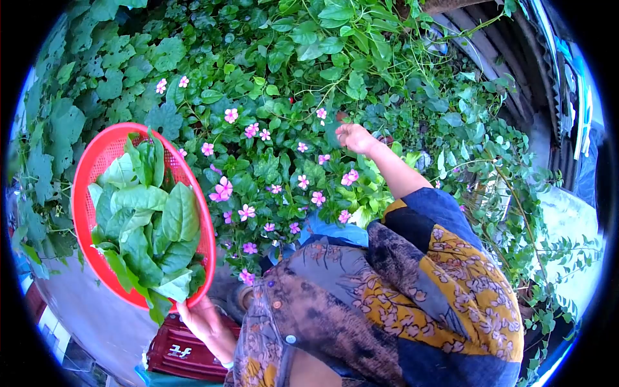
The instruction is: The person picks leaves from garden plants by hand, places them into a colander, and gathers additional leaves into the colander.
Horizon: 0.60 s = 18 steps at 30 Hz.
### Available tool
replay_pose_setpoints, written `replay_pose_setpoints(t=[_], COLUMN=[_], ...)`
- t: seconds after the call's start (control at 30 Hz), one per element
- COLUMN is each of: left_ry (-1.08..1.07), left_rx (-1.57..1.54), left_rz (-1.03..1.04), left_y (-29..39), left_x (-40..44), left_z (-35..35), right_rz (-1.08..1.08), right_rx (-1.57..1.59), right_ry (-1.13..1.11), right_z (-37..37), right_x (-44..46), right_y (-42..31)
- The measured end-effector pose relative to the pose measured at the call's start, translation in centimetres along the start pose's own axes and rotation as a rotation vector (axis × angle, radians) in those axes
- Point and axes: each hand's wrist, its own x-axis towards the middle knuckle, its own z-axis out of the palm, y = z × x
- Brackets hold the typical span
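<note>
My left hand (207, 326) grips the lower rim of a red plastic basket (207, 248), which is tilted toward me. Large green leaves (143, 219) are heaped inside it, and a few hang over the lower edge. My right arm stretches forward into the greenery. At its end my right hand (356, 138) has its fingers curled together among the leafy vines (387, 97); whatever lies between them is too small to make out. Just left of and below that hand grow pink flowers (303, 182) on a bushy plant.
Broad-leaved vines (68, 129) cover the left side. Dark corrugated sheets (516, 58) stand at the upper right. Below the basket sits a dark red case-like object (187, 351) on the grey ground (106, 316). Thin trailing stems (522, 206) hang on the right.
</note>
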Motion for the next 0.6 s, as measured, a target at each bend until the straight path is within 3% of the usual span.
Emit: replay_pose_setpoints(t=[0.13, 0.17, 0.2, 0.37, 0.6], left_ry=[0.001, -0.01, -0.02, -0.027, -0.064], left_rx=[0.013, 0.019, 0.026, 0.082, 0.095], left_rz=[0.017, 0.012, 0.008, 0.001, -0.004], left_y=[-0.3, -0.2, -0.2, 0.2, 0.0], left_x=[-0.5, -0.7, -0.8, -0.6, -1.4], left_z=[1.1, 1.3, 1.3, 0.8, 4.3], right_rz=[0.095, -0.082, 0.027, 0.083, -0.03], right_rx=[0.369, 0.313, 0.263, 0.342, 0.101], right_ry=[0.294, 0.427, 0.536, 0.918, 0.969], right_z=[-1.8, -1.8, -3.3, -6.5, -7.8], right_x=[2.3, 6.5, 5.2, 12.3, 14.7], right_y=[-0.4, 3.1, 0.6, 3.4, -0.4])
